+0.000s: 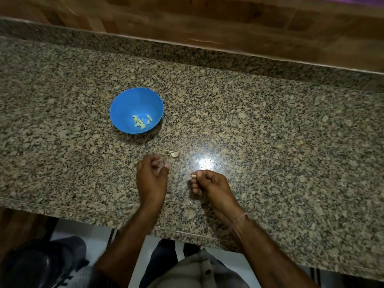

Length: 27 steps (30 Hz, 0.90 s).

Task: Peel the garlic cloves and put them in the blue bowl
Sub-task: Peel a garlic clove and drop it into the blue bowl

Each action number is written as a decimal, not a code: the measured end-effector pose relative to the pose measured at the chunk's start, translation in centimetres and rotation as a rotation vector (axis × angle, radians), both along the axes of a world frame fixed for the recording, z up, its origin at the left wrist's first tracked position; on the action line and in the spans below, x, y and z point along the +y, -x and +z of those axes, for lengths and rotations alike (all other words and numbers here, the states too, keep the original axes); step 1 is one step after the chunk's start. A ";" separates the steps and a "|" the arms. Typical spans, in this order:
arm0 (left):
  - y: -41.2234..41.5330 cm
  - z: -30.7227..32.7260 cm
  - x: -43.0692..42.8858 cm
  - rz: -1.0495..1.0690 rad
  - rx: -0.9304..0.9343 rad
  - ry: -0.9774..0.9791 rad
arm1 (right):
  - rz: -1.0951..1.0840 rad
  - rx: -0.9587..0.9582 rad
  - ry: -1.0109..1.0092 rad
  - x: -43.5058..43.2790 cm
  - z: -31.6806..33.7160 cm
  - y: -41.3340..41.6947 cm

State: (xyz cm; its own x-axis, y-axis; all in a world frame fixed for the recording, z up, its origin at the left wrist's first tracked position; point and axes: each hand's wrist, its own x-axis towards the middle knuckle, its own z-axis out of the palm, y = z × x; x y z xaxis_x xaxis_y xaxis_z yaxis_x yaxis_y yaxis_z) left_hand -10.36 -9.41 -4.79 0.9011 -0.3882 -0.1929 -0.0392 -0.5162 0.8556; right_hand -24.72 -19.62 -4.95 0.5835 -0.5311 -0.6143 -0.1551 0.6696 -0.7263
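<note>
Your counter (270, 132): speckled granite, beige, grey and black flecks. Your bowl (128, 104): plain bright blue. The peeled cloves (141, 121) in it: pale yellow-green. The clove (193, 175) in your right hand (209, 183): cream. Your wrist thread (239, 220): faded pink. The wall panel (187, 21) behind: brown wood grain.

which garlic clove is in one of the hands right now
The clove pinched in the right hand; the rest lie in the bowl or on the counter.

Garlic clove (193, 175) at right hand (209, 183) fingertips; peeled cloves (141, 121) in blue bowl (128, 100).
</note>
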 end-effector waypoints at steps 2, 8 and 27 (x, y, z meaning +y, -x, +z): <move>2.1 1.3 0.7 -0.119 0.016 0.116 | -0.017 -0.023 -0.090 0.2 0.3 0.2; 5.9 1.0 1.7 -0.054 0.329 0.222 | 0.017 -0.044 -0.048 1.5 0.8 1.0; 2.6 -2.6 5.3 -0.432 -0.144 -0.212 | 0.348 0.551 0.876 3.2 -1.6 1.1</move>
